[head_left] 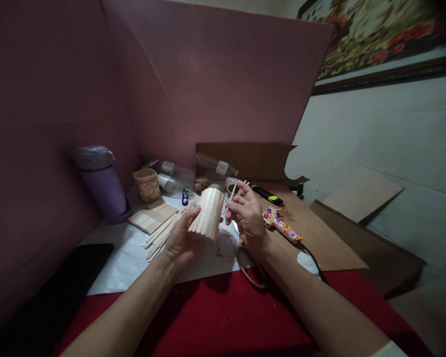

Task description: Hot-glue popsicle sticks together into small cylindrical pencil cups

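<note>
My left hand (pixel 183 239) grips a cup-shaped piece covered in pale craft sticks (pixel 207 214), tilted above the white paper. Just to its right, my right hand (pixel 248 218) pinches a thin craft stick (pixel 232 194) between thumb and fingers; another stick end shows by the fingertips. Loose craft sticks (pixel 162 237) lie fanned beside my left hand, next to a banded bundle of sticks (pixel 152 217). Under my right wrist are scissors (pixel 253 277) with yellowish handles. A flower-patterned glue gun (pixel 282 225) rests right of that hand. The inside of the stick-covered piece is hidden.
A purple tumbler (pixel 106 191) and a small woven basket (pixel 146 185) stand at left. Clear plastic bottles (pixel 211 164) and twine balls (pixel 201 184) lie behind. A yellow-black utility knife (pixel 268 195) sits on cardboard (pixel 327 243). A cord runs from the glue gun. Red cloth (pixel 215 317) covers the front.
</note>
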`<state>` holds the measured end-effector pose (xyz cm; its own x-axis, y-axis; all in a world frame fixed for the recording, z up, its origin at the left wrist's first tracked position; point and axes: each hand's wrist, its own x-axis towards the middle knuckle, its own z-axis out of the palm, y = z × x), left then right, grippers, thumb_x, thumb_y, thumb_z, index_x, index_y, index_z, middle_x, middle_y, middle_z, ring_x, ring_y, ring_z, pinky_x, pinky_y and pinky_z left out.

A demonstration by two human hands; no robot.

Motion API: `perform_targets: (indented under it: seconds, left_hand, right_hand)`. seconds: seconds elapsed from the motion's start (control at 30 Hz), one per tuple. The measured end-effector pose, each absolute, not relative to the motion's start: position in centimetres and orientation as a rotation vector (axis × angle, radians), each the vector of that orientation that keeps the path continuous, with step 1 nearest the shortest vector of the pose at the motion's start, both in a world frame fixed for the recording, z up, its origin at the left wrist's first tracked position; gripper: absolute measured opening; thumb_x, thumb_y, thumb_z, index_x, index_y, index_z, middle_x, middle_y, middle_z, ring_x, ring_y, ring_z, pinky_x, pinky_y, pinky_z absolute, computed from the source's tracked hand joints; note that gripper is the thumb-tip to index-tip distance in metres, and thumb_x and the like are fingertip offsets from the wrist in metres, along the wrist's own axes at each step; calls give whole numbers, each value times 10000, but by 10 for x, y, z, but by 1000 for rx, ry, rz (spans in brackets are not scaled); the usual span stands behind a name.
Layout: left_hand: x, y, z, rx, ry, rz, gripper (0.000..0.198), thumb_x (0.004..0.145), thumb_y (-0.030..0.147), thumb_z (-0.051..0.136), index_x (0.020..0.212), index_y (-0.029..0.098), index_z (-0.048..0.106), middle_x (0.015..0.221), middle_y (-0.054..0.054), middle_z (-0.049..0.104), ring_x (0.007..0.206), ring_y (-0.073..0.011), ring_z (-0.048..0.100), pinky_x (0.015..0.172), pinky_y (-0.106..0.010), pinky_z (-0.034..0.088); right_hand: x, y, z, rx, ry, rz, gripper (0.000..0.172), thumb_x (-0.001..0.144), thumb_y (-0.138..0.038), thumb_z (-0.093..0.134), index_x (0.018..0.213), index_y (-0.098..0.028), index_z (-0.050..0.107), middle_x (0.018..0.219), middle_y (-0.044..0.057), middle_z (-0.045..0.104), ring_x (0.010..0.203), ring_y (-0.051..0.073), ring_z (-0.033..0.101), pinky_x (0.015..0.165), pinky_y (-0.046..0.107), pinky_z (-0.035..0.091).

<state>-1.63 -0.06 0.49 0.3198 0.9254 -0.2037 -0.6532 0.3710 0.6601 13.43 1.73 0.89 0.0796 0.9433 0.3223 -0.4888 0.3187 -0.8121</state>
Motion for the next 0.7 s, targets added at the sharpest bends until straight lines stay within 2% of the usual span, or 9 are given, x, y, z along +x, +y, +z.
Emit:
perform_targets:
  seconds: [0.17, 0.3, 0.43, 0.57, 0.7]
  left_hand:
    - [-17, 0, 8, 519, 551, 1103, 351, 882, 331, 539, 1077, 62, 652, 782, -128, 728, 628, -212, 680, 567, -304, 557]
    - [-13, 4, 2, 588, 491, 1097, 373, 878, 307, 554, 1136, 56, 652, 835, -142, 740, 709, -233, 703, 640, -312, 564]
    - [-8, 6, -2, 661, 458, 1105, 336, 882, 224, 543, 1164, 81, 658, 893, -129, 748, 783, -234, 712, 731, -323, 562]
    - [-8, 2, -4, 611, 452, 1081, 352, 920, 321, 544, 1165, 93, 655, 947, -133, 747, 837, -227, 711, 770, -311, 556]
    - [-10, -1, -6, 578, 499, 1040, 336, 888, 289, 599, 1162, 100, 645, 919, -130, 747, 808, -220, 713, 718, -294, 552]
  right_hand:
    - [133, 15, 11, -557, -969, 1251, 677, 669, -175, 718, 1287, -222, 446, 662, -97, 562, 411, 80, 514, 364, 212, 443]
    - [133, 13, 13, -539, -959, 1248, 693, 672, -157, 720, 1301, -244, 445, 698, -93, 565, 429, 66, 518, 388, 203, 454]
    - [133, 13, 14, -536, -968, 1214, 640, 681, -165, 729, 1259, -231, 461, 698, -91, 565, 428, 64, 516, 396, 203, 452]
    - [131, 14, 11, -569, -1019, 1162, 537, 702, -212, 734, 1174, -219, 479, 661, -95, 566, 417, 76, 523, 393, 209, 440]
    - [131, 13, 8, -611, -1043, 1154, 526, 693, -239, 752, 1147, -217, 487, 658, -91, 581, 454, 84, 539, 400, 192, 423]
